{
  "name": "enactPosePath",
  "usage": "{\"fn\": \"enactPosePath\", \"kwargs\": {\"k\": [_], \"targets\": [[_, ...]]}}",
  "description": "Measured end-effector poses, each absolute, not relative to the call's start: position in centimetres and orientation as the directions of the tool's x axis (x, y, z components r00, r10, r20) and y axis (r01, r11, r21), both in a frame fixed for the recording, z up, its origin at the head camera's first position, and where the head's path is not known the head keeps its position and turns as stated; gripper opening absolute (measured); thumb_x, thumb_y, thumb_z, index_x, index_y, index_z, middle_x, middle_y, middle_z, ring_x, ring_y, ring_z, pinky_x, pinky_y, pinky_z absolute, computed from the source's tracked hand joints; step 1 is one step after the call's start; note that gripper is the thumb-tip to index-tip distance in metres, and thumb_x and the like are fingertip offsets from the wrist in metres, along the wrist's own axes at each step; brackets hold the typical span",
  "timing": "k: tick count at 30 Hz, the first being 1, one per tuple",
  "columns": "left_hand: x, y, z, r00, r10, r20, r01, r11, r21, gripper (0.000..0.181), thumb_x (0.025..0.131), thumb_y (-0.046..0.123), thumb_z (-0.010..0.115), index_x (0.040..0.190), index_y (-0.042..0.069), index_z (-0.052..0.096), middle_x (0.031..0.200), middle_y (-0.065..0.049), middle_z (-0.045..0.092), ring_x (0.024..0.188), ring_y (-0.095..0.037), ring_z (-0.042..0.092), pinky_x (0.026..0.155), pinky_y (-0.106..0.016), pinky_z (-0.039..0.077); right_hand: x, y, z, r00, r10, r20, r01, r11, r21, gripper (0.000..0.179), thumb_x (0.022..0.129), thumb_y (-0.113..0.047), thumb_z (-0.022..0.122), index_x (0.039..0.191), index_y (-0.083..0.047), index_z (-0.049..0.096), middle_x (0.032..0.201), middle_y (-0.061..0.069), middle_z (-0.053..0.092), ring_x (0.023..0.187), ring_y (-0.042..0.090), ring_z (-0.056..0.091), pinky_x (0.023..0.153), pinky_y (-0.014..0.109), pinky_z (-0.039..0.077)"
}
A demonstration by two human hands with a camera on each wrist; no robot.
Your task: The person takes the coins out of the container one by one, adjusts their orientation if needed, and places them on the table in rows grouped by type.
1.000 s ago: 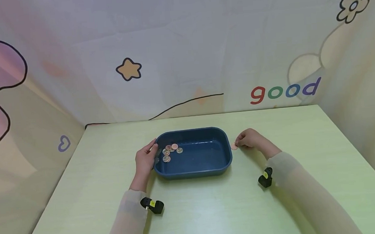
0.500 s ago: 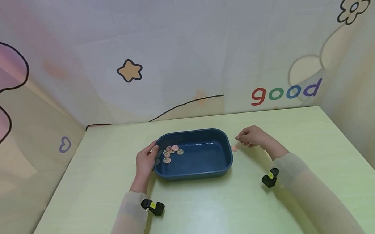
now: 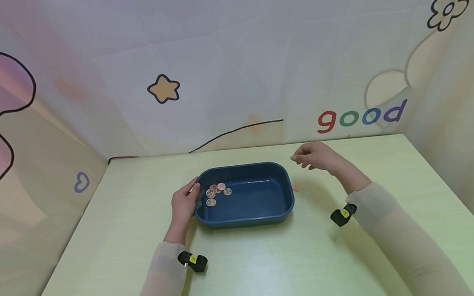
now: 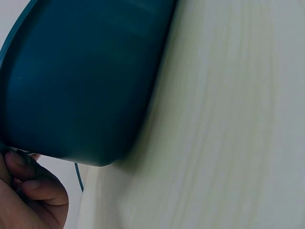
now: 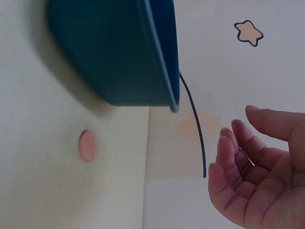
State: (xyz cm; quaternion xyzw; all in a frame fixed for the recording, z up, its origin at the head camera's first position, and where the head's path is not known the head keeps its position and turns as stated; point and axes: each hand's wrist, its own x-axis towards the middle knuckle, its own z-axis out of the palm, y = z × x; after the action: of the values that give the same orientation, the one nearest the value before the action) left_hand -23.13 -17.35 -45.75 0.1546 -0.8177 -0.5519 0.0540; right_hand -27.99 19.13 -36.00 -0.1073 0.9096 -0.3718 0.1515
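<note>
A dark blue rectangular plastic tray sits on the table, with several copper and silver-toned coins gathered at its left end. My left hand grips the tray's left end, thumb at the rim; in the left wrist view its curled fingers lie against the tray's edge. Just off the tray's right end, one copper-coloured coin lies flat on the table. Raised beyond that coin is my right hand, fingers loosely bent, thumb apart from them and nothing held, as the right wrist view shows.
The pale green table ends at the back against a printed cloth backdrop. Cloth also hangs along the left and right sides. A small black camera is strapped at each wrist.
My right hand has let go of the copper coin beside the tray, then lifted and moved away toward the back of the table. My left hand and the tray have stayed in place.
</note>
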Motion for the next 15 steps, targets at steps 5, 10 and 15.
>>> {"fn": "enactPosePath", "kwargs": {"k": [5,10,15], "targets": [[-23.1,-17.3,-45.7,-0.946,-0.316,-0.078,-0.192,0.348,0.917,0.039,0.103,0.025,0.059,0.14,0.013,0.064,0.072,0.001,0.048,0.051,-0.005,0.039,0.051,-0.019,0.035,-28.3,17.9,-34.9,-0.908,-0.372,-0.192,-0.141,0.705,-0.695,0.034,0.104,-0.025,0.058,0.121,0.004,0.066,0.115,0.021,0.067,0.106,0.035,0.066,0.095,0.045,0.057],[-23.2,-17.2,-45.7,-0.946,-0.312,-0.088,-0.196,0.335,0.921,0.039,0.104,0.024,0.059,0.141,0.014,0.063,0.068,0.003,0.046,0.049,-0.003,0.039,0.05,-0.019,0.036,-28.8,16.5,-34.2,-0.882,-0.43,-0.195,-0.195,0.708,-0.678,0.031,0.103,-0.022,0.059,0.118,0.003,0.067,0.111,0.019,0.067,0.1,0.029,0.066,0.088,0.039,0.058],[-23.2,-17.2,-45.6,-0.946,-0.311,-0.09,-0.196,0.328,0.924,0.039,0.104,0.024,0.059,0.141,0.013,0.063,0.062,0.005,0.043,0.047,-0.003,0.039,0.049,-0.018,0.035,-29.3,14.9,-33.4,-0.852,-0.479,-0.21,-0.231,0.705,-0.67,0.028,0.103,-0.018,0.059,0.118,0.004,0.068,0.115,0.024,0.068,0.103,0.034,0.066,0.089,0.04,0.059]]}}
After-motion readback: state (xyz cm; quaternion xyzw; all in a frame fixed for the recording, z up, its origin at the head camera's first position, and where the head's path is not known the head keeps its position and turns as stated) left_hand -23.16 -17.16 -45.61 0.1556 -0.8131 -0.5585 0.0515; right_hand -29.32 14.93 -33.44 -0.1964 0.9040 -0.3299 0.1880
